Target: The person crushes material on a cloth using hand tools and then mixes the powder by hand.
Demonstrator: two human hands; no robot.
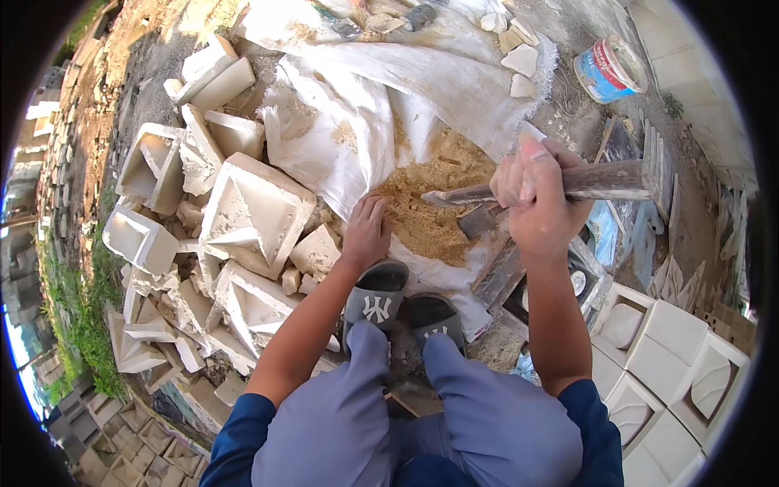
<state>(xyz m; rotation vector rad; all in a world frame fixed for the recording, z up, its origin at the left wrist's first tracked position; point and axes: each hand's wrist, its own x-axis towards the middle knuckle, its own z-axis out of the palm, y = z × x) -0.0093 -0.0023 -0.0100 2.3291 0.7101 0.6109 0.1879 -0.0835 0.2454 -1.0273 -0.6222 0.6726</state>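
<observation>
Head view, right hand (534,185) clenching wooden handle (608,179), left hand (369,230) open by sand (430,227) (broken blocks (258,209) alongside)

rough wood (weathered, matt) of the handle (604,180)

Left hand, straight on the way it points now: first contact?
Probably the white sheet's fold where it borders the sand, just past the left hand's fingertips. Depth is unclear; they may already touch.

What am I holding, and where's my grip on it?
Your right hand is closed around a wooden shaft, partway along, between its two ends. Whether your left hand holds anything can't be told.
</observation>
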